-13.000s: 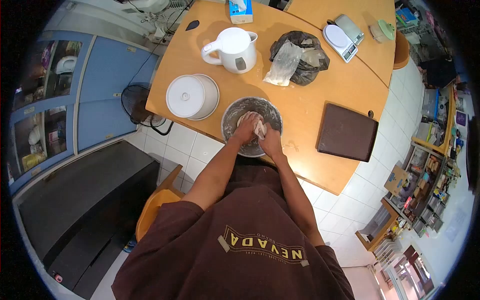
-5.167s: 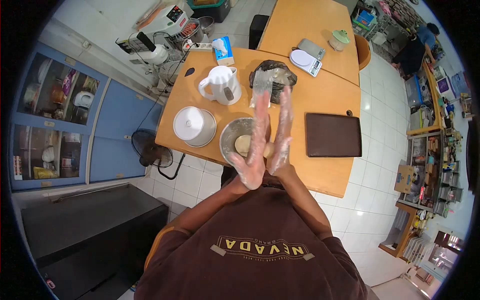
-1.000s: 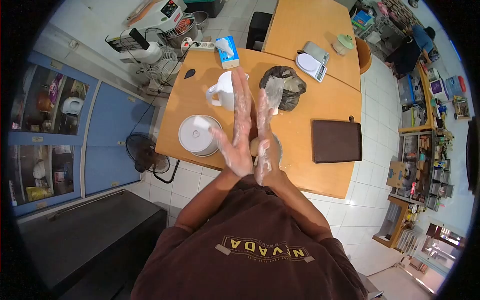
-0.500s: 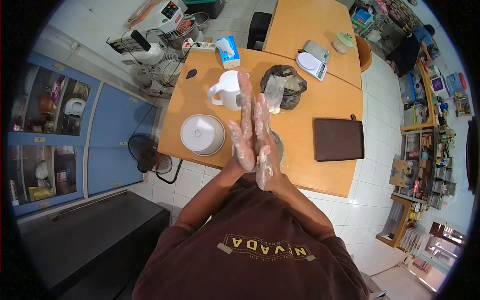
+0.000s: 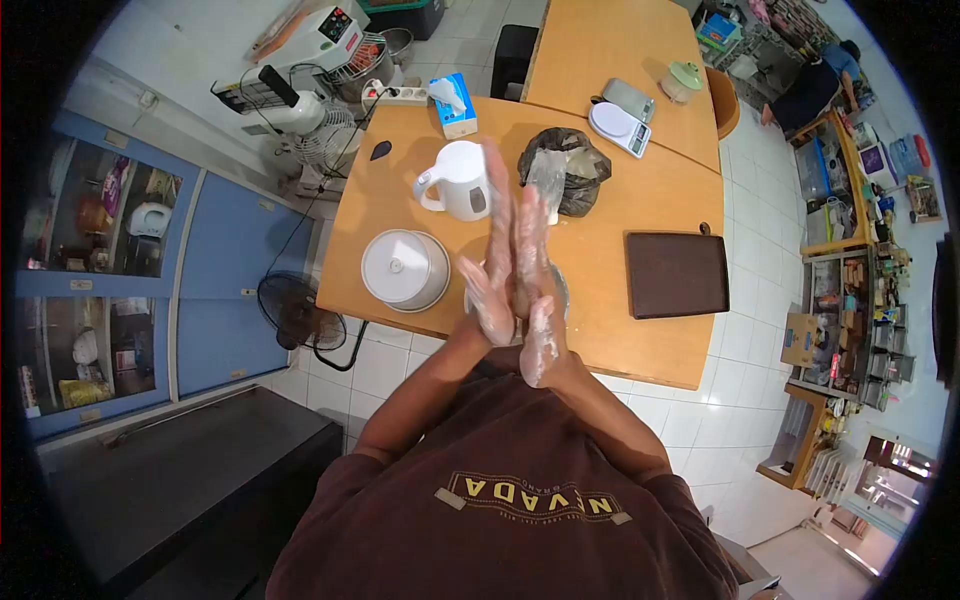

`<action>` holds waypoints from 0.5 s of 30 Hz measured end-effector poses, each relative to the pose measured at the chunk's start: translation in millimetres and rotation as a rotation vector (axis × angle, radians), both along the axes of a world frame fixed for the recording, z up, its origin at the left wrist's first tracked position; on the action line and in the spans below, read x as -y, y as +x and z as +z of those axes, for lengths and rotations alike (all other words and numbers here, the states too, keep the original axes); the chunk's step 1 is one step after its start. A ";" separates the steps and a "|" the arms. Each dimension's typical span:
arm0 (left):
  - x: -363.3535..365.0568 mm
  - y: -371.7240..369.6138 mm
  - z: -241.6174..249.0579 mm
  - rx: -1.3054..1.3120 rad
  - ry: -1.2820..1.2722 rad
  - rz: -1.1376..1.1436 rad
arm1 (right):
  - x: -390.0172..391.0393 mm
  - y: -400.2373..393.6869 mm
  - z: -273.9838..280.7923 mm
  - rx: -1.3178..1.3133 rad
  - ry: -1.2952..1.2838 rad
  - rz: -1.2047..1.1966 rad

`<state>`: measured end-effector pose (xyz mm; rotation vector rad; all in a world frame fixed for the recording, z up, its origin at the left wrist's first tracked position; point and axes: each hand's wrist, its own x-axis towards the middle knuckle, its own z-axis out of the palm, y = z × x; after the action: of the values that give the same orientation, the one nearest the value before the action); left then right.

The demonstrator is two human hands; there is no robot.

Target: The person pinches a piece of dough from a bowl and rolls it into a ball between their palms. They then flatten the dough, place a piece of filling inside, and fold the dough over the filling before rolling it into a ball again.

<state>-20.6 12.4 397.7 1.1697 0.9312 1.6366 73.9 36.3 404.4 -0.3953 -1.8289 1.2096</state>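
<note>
My left hand (image 5: 497, 250) is raised over the table's near edge, fingers straight and pointing away from me. Facing it palm to palm is my right hand (image 5: 536, 270), its fingers also stretched out and its tips lower in view. A shiny, whitish film coats both hands; whether it is thin plastic or a wet paste I cannot make out. Low between the palms is a small brownish patch that I cannot identify. Beneath the hands a metal bowl (image 5: 562, 291) shows only part of its rim. A white electric kettle (image 5: 462, 182) stands just beyond my left fingers.
A white lidded container (image 5: 405, 270) stands left, a brown tray (image 5: 678, 275) right. Farther back are a black plastic bag (image 5: 583, 185), a kitchen scale (image 5: 620, 128), a tissue box (image 5: 455, 108) and a green-lidded jar (image 5: 682, 82). A person (image 5: 815, 85) bends by shelves at far right.
My right hand has slid slightly to the right and back towards me against the left palm. Both hands are blurred by motion. Objects on the table stay in place.
</note>
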 end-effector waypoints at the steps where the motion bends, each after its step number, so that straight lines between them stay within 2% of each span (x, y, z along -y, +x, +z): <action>1: -1.1 4.3 5.8 -0.028 0.066 0.043 | -3.5 -0.7 0.7 -0.019 -0.004 -0.009; 3: -5.0 22.6 22.5 -0.079 0.198 0.127 | -10.5 -2.0 2.0 -0.056 -0.011 -0.026; 5: -5.3 26.2 27.9 0.120 0.296 0.063 | -7.7 -1.4 -8.4 -0.013 -0.016 -0.035; 6: -2.1 17.8 33.1 0.131 0.281 0.062 | -5.8 -1.5 -15.1 0.008 -0.018 -0.036; 9: -2.9 11.7 31.8 0.065 0.133 0.143 | -2.9 -1.9 -22.7 0.044 -0.026 -0.024; 11: -2.4 9.4 -5.7 -0.021 0.097 0.112 | -2.5 -1.0 -0.7 0.007 -0.040 -0.004; 12: -2.9 8.8 -5.3 -0.104 0.077 0.123 | -2.9 -0.2 17.9 -0.027 -0.049 0.006; 15: -2.6 17.1 0.5 -0.177 0.218 0.162 | -18.6 -3.2 9.3 -0.107 0.072 -0.032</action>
<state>-3.5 15.1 398.2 1.4379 0.9988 1.8224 70.7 54.9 413.7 -0.3124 -1.7617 1.1188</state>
